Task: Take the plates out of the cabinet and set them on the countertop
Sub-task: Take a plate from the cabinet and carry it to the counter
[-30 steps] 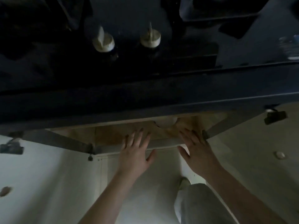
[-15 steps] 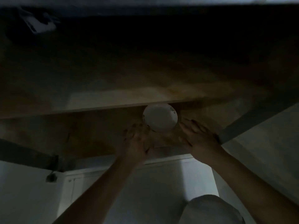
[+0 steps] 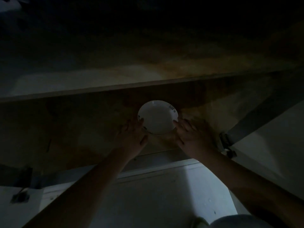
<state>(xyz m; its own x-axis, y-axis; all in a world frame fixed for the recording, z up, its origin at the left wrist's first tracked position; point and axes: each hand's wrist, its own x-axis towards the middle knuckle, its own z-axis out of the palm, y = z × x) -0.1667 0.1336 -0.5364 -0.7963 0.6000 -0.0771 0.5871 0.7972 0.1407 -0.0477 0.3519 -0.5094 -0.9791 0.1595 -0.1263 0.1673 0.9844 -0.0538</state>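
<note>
Down low, the left hand touches the left edge of a white plate, fingers fairly straight; whether they curl under the rim I cannot tell. At the opposite edge the right hand does likewise, its fingertips against the rim. That plate sits on the wooden cabinet floor, under a shelf, between the two hands.
</note>
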